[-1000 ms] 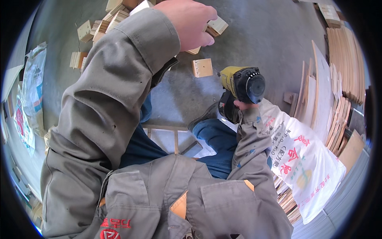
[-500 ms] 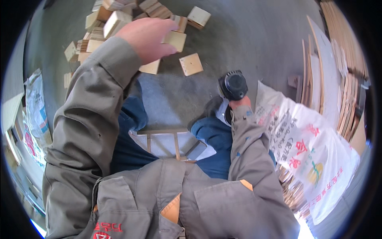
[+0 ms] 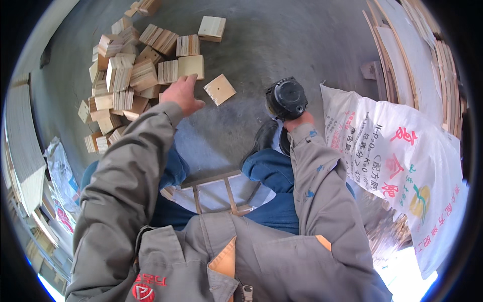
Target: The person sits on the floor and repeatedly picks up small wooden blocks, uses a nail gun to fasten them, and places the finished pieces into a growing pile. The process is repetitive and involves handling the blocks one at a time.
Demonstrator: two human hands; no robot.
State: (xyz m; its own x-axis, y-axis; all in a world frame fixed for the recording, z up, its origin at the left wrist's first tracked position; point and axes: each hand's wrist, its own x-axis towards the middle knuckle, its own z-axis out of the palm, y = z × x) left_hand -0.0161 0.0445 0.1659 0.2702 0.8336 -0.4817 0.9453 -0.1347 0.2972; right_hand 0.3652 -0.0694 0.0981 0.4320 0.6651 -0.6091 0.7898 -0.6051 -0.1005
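Note:
My left hand point(image 3: 183, 95) is over the near right side of a heap of wooden blocks point(image 3: 143, 74), its thumb and fingers apart. Just beyond its fingertips is a block with a pale square face point(image 3: 191, 66); whether they touch it I cannot tell. To the right a square block with a small dark spot point(image 3: 220, 89) lies apart from the heap. My right hand point(image 3: 299, 122) is closed round the handle of a nail gun point(image 3: 287, 98), whose round black head faces up. The hand's fingers are mostly hidden beneath the tool.
Another loose block point(image 3: 212, 28) lies farther off on the grey floor. A white printed sack point(image 3: 387, 146) lies beside my right arm, with stacked boards point(image 3: 397, 60) beyond it. Between my legs is a wooden frame point(image 3: 229, 195). A plastic bag point(image 3: 61, 163) and panels point(image 3: 24, 146) are at the left.
My left hand has drawn back toward me from above the blocks, uncovering more of them. The view has shifted, showing more of the heap. The nail gun stays in my right hand.

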